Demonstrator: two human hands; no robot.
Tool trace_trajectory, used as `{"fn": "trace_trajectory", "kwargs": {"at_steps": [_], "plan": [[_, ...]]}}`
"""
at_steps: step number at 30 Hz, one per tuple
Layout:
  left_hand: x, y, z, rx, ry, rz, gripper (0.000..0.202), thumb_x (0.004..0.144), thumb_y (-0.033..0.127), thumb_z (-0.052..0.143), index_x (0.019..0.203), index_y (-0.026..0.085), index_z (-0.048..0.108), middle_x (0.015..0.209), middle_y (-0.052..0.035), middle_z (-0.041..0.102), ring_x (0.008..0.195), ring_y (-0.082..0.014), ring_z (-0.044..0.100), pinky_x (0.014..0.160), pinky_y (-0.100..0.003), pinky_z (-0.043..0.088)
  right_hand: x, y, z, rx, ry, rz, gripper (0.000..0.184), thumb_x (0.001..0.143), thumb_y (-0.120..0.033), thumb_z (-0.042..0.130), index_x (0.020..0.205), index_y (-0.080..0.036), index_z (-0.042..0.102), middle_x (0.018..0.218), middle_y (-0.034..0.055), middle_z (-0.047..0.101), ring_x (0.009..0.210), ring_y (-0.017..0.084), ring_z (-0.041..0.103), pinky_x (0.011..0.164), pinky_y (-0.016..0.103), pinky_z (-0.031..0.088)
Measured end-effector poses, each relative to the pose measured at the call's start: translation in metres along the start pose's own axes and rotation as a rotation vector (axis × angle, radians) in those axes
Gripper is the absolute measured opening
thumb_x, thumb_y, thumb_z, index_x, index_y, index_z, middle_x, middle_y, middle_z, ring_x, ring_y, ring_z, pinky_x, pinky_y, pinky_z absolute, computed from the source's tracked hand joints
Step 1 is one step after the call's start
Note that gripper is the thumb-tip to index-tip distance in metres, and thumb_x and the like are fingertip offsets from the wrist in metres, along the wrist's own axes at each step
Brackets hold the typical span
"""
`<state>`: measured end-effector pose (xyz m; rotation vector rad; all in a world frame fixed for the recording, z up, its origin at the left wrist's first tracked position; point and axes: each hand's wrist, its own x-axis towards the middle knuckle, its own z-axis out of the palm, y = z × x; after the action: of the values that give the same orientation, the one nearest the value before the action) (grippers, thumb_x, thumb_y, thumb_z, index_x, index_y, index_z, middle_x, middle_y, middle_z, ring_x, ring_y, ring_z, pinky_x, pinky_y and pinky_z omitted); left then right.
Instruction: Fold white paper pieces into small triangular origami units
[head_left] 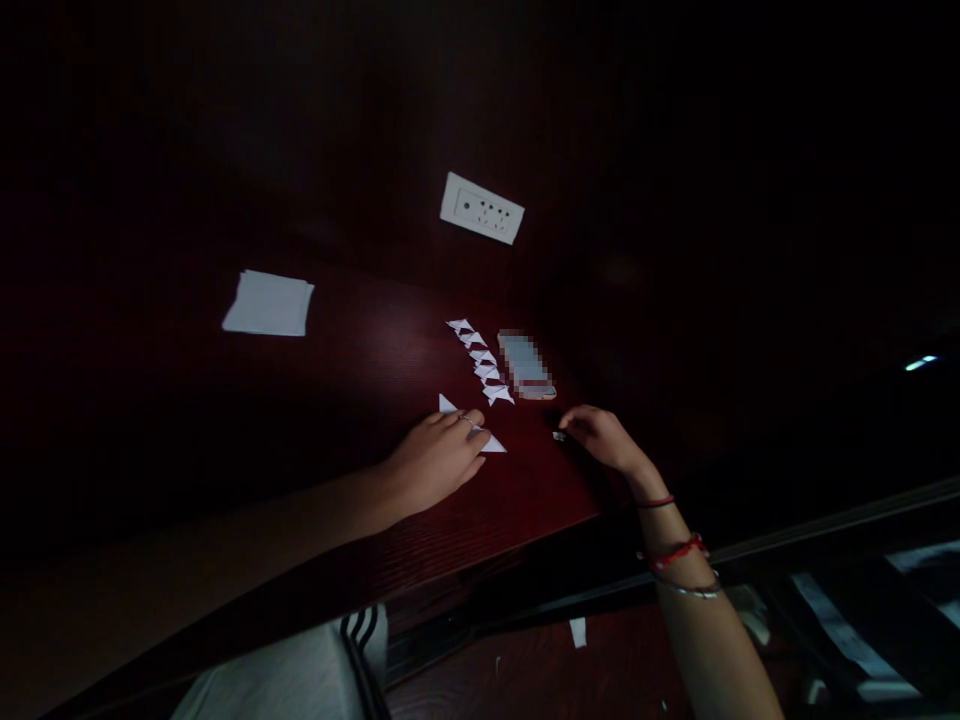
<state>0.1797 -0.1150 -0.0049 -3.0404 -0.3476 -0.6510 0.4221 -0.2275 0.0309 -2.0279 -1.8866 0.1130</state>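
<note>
My left hand (442, 450) lies over a white paper triangle (495, 445), its fingers bent and pressing the paper onto the dark red table. The triangle's points show on both sides of the fingers. My right hand (600, 436) is curled low over the table, thumb and fingertips together beside a small pale scrap (559, 436). Whether the fingertips grip that scrap, I cannot make out. Beyond my hands, several small folded paper pieces (482, 362) lie in a slanting row, next to a phone (527, 362) whose screen is blurred.
A stack of white paper sheets (270, 304) lies at the back left. On the upright panel behind sits a white power socket (482, 208). The table's front edge runs below my hands. A white paper piece (577, 632) is lower down, past that edge.
</note>
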Motion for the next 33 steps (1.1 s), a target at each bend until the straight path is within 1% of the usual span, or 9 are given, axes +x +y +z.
{"fn": "trace_trajectory", "kwargs": {"at_steps": [6,11,13,16,21,24,28,31,33], "plan": [[0.004,-0.011,-0.001,0.116,-0.023,0.166,0.014,0.08,0.011,0.045,0.088,0.015,0.056,0.089,-0.0053,0.058,0.08,-0.0186,0.056,0.068,-0.031,0.042,0.007,-0.012,-0.003,0.032,0.051,-0.021,0.014,0.077,-0.016,0.045,0.081,-0.017,0.059,0.083,0.0043,0.059,0.074,0.013,0.055,0.069,0.027,0.042],[-0.009,-0.037,-0.012,0.144,-0.06,0.262,0.023,0.079,0.006,0.042,0.094,0.015,0.055,0.085,-0.0058,0.06,0.076,-0.0173,0.057,0.068,-0.029,0.043,0.027,-0.057,0.016,0.185,-0.122,-0.268,0.016,0.076,-0.016,0.051,0.091,-0.017,0.057,0.084,0.0029,0.059,0.077,0.012,0.053,0.072,0.028,0.041],[-0.021,-0.052,-0.021,0.089,-0.05,0.2,0.024,0.079,0.007,0.04,0.095,0.016,0.055,0.087,-0.0055,0.059,0.077,-0.0164,0.056,0.07,-0.029,0.043,0.039,-0.078,0.028,0.213,-0.122,-0.345,0.02,0.075,-0.017,0.054,0.094,-0.019,0.057,0.086,0.003,0.058,0.079,0.013,0.052,0.073,0.028,0.041],[-0.037,-0.071,-0.037,-0.134,0.083,-0.039,0.024,0.078,0.008,0.039,0.096,0.016,0.054,0.088,-0.0035,0.057,0.079,-0.0138,0.055,0.072,-0.026,0.042,0.061,-0.108,0.046,0.281,-0.031,-0.373,0.021,0.075,-0.02,0.055,0.096,-0.018,0.057,0.084,0.0028,0.056,0.072,0.012,0.051,0.067,0.026,0.041],[-0.056,-0.092,-0.063,-0.619,0.278,-0.377,0.012,0.076,0.015,0.041,0.084,0.016,0.05,0.075,0.0014,0.055,0.063,-0.0081,0.053,0.057,-0.019,0.043,0.101,-0.158,0.058,0.414,0.207,-0.35,0.016,0.075,-0.026,0.056,0.087,-0.017,0.058,0.078,0.003,0.056,0.071,0.013,0.051,0.062,0.025,0.04],[-0.067,-0.099,-0.068,-0.779,0.363,-0.447,0.009,0.077,0.018,0.045,0.085,0.017,0.045,0.075,0.0023,0.052,0.064,-0.0078,0.052,0.057,-0.019,0.043,0.116,-0.185,0.06,0.435,0.258,-0.39,0.009,0.075,-0.024,0.055,0.081,-0.018,0.059,0.075,0.0022,0.055,0.07,0.013,0.051,0.06,0.024,0.04],[-0.085,-0.104,-0.063,-0.864,0.408,-0.478,0.017,0.078,0.019,0.048,0.093,0.019,0.04,0.079,0.0016,0.049,0.069,-0.0091,0.053,0.063,-0.023,0.046,0.124,-0.207,0.071,0.438,0.227,-0.456,0.008,0.077,-0.02,0.051,0.079,-0.019,0.059,0.076,0.0021,0.055,0.071,0.013,0.051,0.062,0.024,0.041],[-0.094,-0.107,-0.061,-0.806,0.428,-0.5,0.023,0.082,0.019,0.045,0.103,0.021,0.036,0.081,0.0008,0.049,0.073,-0.01,0.053,0.067,-0.025,0.046,0.122,-0.212,0.081,0.422,0.176,-0.497,0.011,0.078,-0.016,0.047,0.078,-0.019,0.058,0.076,0.0019,0.053,0.071,0.013,0.051,0.064,0.024,0.041],[-0.097,-0.109,-0.063,-0.643,0.428,-0.478,0.019,0.083,0.02,0.044,0.101,0.021,0.042,0.085,-0.0003,0.05,0.077,-0.0114,0.052,0.07,-0.028,0.045,0.12,-0.21,0.086,0.398,0.158,-0.496,0.012,0.079,-0.015,0.046,0.079,-0.018,0.057,0.077,0.0026,0.052,0.073,0.014,0.05,0.066,0.025,0.041]]}}
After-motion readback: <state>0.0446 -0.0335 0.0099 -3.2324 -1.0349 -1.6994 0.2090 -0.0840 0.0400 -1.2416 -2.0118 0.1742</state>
